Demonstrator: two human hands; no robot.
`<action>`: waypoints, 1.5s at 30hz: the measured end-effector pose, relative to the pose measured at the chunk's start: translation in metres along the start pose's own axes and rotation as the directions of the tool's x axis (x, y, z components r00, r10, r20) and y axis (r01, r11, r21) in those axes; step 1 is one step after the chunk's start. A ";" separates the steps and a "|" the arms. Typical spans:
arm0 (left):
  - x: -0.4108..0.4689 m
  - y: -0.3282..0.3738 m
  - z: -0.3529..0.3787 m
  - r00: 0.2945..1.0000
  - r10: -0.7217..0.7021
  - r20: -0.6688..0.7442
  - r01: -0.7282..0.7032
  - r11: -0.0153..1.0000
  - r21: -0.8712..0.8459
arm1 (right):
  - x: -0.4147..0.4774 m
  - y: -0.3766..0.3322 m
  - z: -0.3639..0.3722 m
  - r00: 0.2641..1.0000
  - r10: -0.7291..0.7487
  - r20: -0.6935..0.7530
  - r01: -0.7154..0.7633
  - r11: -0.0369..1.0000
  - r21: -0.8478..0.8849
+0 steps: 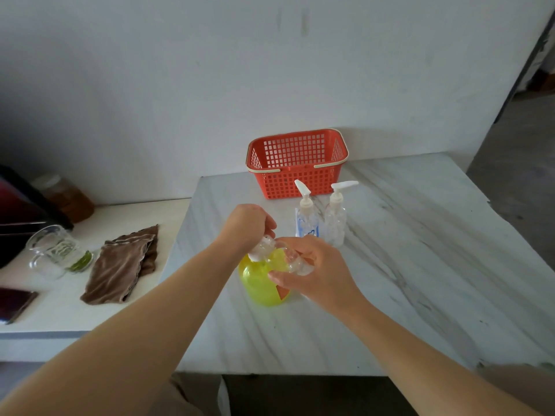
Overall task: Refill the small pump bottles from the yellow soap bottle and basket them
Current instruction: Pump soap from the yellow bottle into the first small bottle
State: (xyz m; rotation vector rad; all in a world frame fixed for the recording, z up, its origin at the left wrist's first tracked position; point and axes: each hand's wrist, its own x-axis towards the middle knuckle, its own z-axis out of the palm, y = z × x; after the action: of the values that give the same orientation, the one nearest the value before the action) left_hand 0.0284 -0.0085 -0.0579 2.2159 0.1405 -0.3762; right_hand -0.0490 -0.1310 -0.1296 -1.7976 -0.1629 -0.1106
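Observation:
The yellow soap bottle (259, 283) stands on the marble table (390, 265), partly hidden behind my hands. A small clear pump bottle (295, 261) lies tilted in my right hand (315, 271), just above the yellow bottle. My left hand (247, 225) grips the white pump cap (260, 249) at that small bottle's neck. Two more small clear pump bottles stand upright behind, one on the left (307, 216) and one on the right (336, 217). The red basket (295, 165) sits at the back against the wall, with nothing visible inside.
On the lower white counter to the left lie a brown cloth (123, 264), a glass measuring jug (54, 250), an amber jar (67, 196) and a dark phone (15, 303). A dark red box (21, 211) stands at the far left edge.

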 end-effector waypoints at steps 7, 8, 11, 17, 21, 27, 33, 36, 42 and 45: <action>-0.005 0.008 -0.003 1.000 0.007 -0.020 -0.008 0.998 -0.061 | 0.005 -0.003 -0.004 1.000 -0.015 0.012 0.015 0.999 -0.029; -0.004 0.008 -0.003 1.000 0.008 -0.021 -0.010 0.998 -0.056 | 0.005 -0.003 -0.003 1.000 -0.013 0.015 0.013 0.999 -0.033; -0.003 0.007 -0.001 1.000 0.005 0.011 -0.005 1.000 -0.011 | 0.004 -0.002 -0.003 1.000 -0.012 0.012 0.013 1.000 -0.027; -0.002 0.003 0.001 1.000 0.001 0.002 -0.001 1.000 -0.006 | 0.004 0.000 -0.001 1.000 -0.001 0.012 0.002 0.999 -0.042; -0.004 0.006 0.000 0.999 -0.039 0.025 0.040 0.998 -0.057 | 0.003 -0.003 -0.002 1.000 -0.011 0.009 0.011 1.000 -0.021; -0.008 0.012 -0.003 0.999 -0.045 0.026 0.048 0.985 -0.165 | 0.004 -0.008 -0.005 1.000 -0.013 0.004 0.013 0.999 -0.052; -0.009 0.013 -0.001 0.992 -0.110 0.055 0.115 0.989 -0.097 | 0.004 -0.008 -0.003 1.000 -0.003 -0.003 0.003 0.998 -0.064; -0.010 0.015 0.000 0.987 -0.149 0.058 0.155 0.982 -0.112 | 0.002 -0.007 -0.002 1.000 -0.004 0.003 0.005 0.996 -0.084; -0.014 0.010 0.001 0.987 -0.155 0.040 0.160 0.970 -0.185 | 0.001 -0.007 -0.003 1.000 -0.020 0.009 0.020 0.997 -0.072; -0.019 0.013 -0.004 0.984 -0.175 0.046 0.180 0.969 -0.168 | 0.004 -0.010 -0.004 1.000 -0.028 0.013 0.029 0.997 -0.067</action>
State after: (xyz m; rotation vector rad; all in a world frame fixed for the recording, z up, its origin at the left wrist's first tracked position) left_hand 0.0142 -0.0129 -0.0400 2.0318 0.3435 -0.4786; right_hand -0.0473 -0.1320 -0.1183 -1.8640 -0.1955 -0.1268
